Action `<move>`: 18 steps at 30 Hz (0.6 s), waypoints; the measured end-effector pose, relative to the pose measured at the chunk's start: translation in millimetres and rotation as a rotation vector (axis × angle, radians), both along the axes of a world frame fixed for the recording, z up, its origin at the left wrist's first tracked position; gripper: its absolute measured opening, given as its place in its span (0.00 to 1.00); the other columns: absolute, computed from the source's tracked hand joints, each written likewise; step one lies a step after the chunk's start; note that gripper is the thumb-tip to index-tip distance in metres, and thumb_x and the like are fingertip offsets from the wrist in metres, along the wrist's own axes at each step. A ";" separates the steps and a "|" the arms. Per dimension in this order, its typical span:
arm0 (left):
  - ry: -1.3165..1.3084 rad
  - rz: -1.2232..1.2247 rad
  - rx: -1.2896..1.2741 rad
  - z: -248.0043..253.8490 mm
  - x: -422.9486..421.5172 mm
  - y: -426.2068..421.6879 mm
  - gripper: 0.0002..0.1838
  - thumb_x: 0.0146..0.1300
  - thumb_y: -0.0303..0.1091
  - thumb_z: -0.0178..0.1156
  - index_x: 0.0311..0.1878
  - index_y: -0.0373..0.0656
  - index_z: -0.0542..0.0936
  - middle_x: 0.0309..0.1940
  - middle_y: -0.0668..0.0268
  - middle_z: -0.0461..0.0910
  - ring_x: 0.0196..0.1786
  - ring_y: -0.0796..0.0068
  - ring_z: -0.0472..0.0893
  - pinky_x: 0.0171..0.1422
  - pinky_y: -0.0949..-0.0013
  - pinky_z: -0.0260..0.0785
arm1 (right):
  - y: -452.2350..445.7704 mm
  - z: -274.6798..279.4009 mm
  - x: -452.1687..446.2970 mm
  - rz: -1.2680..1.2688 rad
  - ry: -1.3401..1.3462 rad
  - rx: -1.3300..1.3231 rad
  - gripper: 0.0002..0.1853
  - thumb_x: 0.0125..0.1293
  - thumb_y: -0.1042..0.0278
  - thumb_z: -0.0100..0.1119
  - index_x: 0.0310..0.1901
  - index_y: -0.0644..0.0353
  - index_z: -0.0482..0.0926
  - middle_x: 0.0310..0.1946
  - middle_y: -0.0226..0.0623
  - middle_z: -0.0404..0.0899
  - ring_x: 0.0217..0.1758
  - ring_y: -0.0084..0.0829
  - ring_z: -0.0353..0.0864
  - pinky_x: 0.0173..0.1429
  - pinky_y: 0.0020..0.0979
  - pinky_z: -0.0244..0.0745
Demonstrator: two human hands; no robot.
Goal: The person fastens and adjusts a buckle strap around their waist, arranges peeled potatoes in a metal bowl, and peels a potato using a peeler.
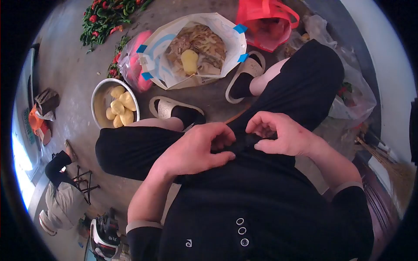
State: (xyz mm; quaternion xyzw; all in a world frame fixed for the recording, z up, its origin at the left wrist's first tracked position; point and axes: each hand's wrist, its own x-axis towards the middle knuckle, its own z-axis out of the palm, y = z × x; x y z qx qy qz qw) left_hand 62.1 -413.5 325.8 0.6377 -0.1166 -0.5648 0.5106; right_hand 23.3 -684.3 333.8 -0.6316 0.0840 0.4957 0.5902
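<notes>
Both of my hands are over my lap, facing each other across a bunched fold of black cloth (248, 140). My left hand (196, 145) has its fingers curled and its thumb below them, with dark cloth between. My right hand (281, 134) is curled in the same way at the other side of the fold. Whether the cloth belongs to the shirt or the trousers cannot be made out. Past my feet stands a wide paper bag (150, 48) holding peelings and one peeled potato (189, 61). A metal bowl (94, 106) of several peeled potatoes (117, 107) sits beside my left knee.
A red bag (265, 28) stands right of the paper bag, and a pink plastic bag (137, 56) lies left of it. Green and red peppers (106, 19) are spread on the floor. Clear plastic (357, 100) lies by my right knee. Another person (63, 200) is at far left.
</notes>
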 end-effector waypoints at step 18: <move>0.089 0.146 -0.033 -14.6 -16.5 -26.3 0.22 0.62 0.33 0.72 0.57 0.36 0.80 0.39 0.72 0.79 0.41 0.83 0.76 0.48 0.74 0.72 | -28.0 -3.4 -8.2 -0.083 0.023 0.011 0.14 0.65 0.65 0.71 0.47 0.63 0.84 0.39 0.32 0.85 0.43 0.22 0.83 0.51 0.28 0.78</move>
